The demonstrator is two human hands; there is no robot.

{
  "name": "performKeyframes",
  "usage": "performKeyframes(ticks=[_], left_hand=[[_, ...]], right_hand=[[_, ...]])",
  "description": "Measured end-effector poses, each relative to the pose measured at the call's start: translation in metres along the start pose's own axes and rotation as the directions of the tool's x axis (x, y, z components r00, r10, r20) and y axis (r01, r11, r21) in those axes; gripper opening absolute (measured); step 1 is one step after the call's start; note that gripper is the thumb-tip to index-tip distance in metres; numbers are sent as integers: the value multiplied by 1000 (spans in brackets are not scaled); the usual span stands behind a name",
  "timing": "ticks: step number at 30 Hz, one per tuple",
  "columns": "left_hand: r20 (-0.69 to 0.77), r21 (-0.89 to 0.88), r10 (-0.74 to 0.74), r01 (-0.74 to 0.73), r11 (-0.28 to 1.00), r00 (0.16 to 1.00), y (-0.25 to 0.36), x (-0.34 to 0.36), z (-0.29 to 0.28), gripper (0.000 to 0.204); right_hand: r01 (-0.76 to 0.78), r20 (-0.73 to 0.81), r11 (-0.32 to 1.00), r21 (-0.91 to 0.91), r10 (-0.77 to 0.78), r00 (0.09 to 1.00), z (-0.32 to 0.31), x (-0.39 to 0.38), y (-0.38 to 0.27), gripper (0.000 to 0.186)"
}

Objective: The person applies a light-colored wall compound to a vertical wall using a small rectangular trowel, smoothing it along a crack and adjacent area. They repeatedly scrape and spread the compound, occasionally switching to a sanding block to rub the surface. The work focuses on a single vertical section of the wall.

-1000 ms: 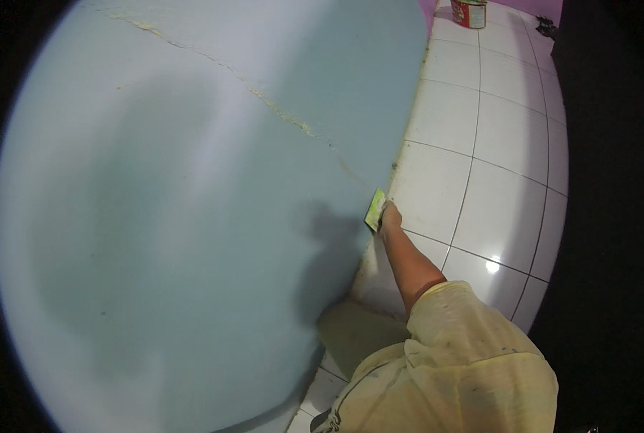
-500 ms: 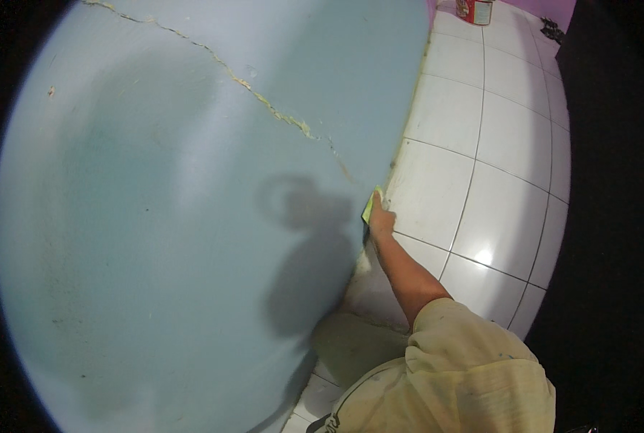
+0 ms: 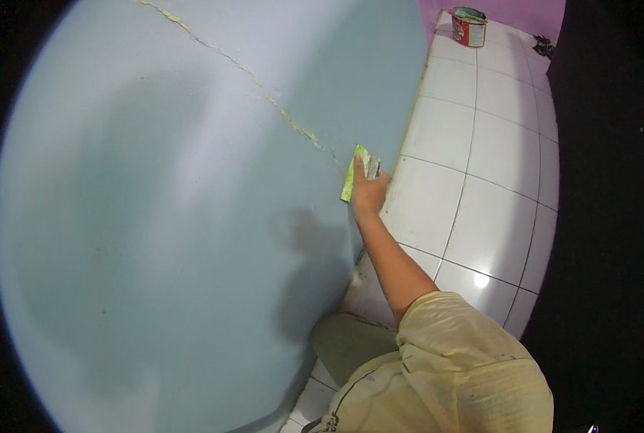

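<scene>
The right hand (image 3: 369, 193) clamps a green flat plastic scraper (image 3: 358, 173) against the pale-blue cracked wall (image 3: 192, 216); best kept flat, pressure even.

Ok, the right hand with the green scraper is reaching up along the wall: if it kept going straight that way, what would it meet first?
Probably the filled crack. The right hand presses the green scraper against the pale blue wall, its blade aimed up along the wall, and the crack's lower end lies just beyond it. Depth is hard to judge.
</scene>
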State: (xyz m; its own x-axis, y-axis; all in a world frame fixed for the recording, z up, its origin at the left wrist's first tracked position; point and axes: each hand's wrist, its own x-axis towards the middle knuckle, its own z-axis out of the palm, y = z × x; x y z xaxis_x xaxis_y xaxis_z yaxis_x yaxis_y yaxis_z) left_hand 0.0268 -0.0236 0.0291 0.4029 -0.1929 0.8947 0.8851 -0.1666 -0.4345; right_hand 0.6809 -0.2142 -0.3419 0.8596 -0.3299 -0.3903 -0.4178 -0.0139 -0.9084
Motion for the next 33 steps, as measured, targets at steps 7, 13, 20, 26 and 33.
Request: performKeyframes(ticks=[7,13,20,26,33], left_hand=[[-108,-101,95,-106,989,990,-14,-2,-1,61],[-80,-20,-153,152,988,985,6,15,5,62],[-99,20,-190,193,981,977,6,22,7,63],[-96,37,-172,176,984,980,8,34,9,64],[-87,73,-176,183,980,980,12,30,10,65]], right_hand=[[184,26,977,111,-188,982,-27,-60,-71,90],[94,72,995,35,-96,993,-14,-65,-40,95],[-84,64,996,-35,86,994,-34,-43,-30,99],[1,89,999,-37,2,996,-32,-46,-12,106],[88,167,979,184,-119,979,-20,-76,-56,102]])
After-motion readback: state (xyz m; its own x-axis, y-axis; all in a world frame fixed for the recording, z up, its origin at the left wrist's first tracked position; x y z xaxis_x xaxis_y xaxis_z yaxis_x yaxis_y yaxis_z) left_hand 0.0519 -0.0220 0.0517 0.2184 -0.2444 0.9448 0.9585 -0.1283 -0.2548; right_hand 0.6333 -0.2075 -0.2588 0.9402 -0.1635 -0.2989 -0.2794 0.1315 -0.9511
